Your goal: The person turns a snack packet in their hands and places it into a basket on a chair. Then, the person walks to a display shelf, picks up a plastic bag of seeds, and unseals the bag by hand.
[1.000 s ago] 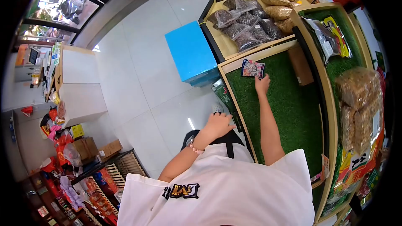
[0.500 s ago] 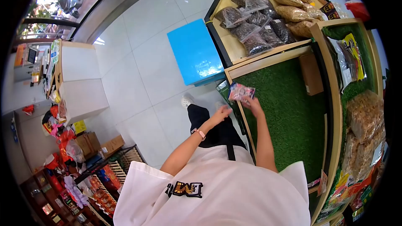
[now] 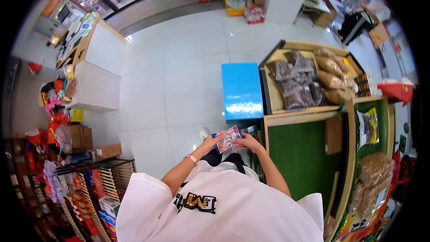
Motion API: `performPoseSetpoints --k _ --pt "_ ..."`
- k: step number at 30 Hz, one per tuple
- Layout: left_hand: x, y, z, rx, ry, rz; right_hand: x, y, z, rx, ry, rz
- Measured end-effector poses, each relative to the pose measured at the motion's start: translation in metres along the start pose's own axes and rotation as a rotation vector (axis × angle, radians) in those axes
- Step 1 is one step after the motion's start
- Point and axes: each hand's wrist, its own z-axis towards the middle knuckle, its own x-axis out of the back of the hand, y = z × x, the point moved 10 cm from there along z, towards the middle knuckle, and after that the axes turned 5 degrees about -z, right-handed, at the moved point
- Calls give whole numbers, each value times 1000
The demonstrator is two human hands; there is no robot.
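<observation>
Hands [image 3: 210, 144] hold a packet [image 3: 228, 138]; a wooden bin [image 3: 277, 102] holds bags [image 3: 296, 95]

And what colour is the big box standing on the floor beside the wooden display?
Bright blue; the box shows best in the head view.

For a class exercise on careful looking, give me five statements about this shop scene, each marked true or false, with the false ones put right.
1. The left hand and the right hand both hold the packet. True.
2. The blue box lies on the green mat. False: the blue box is outside the mat, beside the wooden bin.
3. The wooden bin holds dark bags and pale bags. True.
4. The person's shirt is black. False: the shirt is white.
5. A brown box is at the green mat's edge. True.
</observation>
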Motion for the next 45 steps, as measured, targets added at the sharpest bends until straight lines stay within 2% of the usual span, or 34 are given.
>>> performPoseSetpoints --k 3,4,6,7,8,10,12,13,16,17,18,20,22,25,26,27,28,32,34,36,38,40,42,45 --pt "34 49 -24 -104 97 -95 -22 -46 20 100 126 99" --pt "37 67 -34 -137 97 -106 -39 -63 26 167 120 224" --pt "50 104 -53 -323 107 -332 -83 -92 34 204 17 272" --pt "56 115 -59 -367 68 -395 -108 -108 31 160 -4 179" --pt "60 125 -65 -436 45 -440 -122 -98 58 132 -83 231" --pt "93 125 -66 -471 135 -461 -139 -111 68 134 -59 119" --pt "108 144 -90 -548 195 -202 -156 -146 69 346 -48 89" --pt "114 148 -99 -563 196 -205 -169 -159 67 379 -119 188" --pt "121 150 -104 -494 276 -111 -176 -165 65 336 -52 -178" --pt "120 160 -109 -587 268 -90 -181 -161 54 205 -70 -190" --pt "120 172 -113 -683 260 -64 -184 -164 54 209 -69 -183" --pt "117 187 -111 -695 242 -53 -204 -154 59 144 -291 335" --pt "110 204 -101 -696 222 -40 -197 -135 87 86 -378 487" --pt "111 231 -74 -685 213 -97 -186 -173 105 128 -453 379" --pt "112 236 -65 -683 199 -157 -180 -196 106 111 -339 397" --pt "111 253 -62 -651 234 -93 -172 -215 107 89 -227 417" --pt "114 272 -56 -648 243 -96 -166 -225 125 110 -251 337" --pt "123 342 -35 -660 237 -55 -149 -294 175 255 -217 103" --pt "125 378 -25 -593 248 5 -137 -345 182 434 -77 -181" --pt "124 412 -15 -540 242 70 -126 -371 186 483 -133 -257" --pt "106 449 -2 -435 104 98 -108 -396 205 512 -115 -295" --pt "98 481 10 -444 105 215 -93 -414 212 488 -49 -248" --pt "91 488 27 -319 166 439 -74 -433 207 622 91 -288" --pt "75 495 51 -334 98 554 -67 -443 202 565 60 -466"
